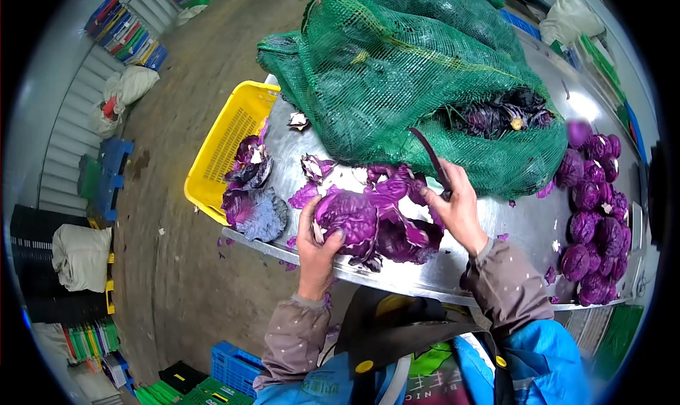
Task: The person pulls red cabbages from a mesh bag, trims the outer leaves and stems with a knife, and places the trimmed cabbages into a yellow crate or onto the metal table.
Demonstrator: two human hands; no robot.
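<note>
My left hand (316, 257) is wrapped round a purple cabbage (349, 219) near the front edge of the metal table. In my right hand (460, 211) is a knife (429, 155), its dark, narrow, curved blade pointing up and away from me. The fingers of that hand are partly hidden behind the loose purple leaves. Torn cabbage leaves (409, 240) lie between both hands, some touching the held head. Just beyond them rests a large green mesh sack (418, 72), with dark cabbages showing through its opening.
A yellow basket (219, 153) stands at the table's left end, with leaves heaped beside and in it. Several peeled cabbages (595, 221) are grouped on the right of the metal table (506, 263). Blue crates (237, 368) sit on the floor below.
</note>
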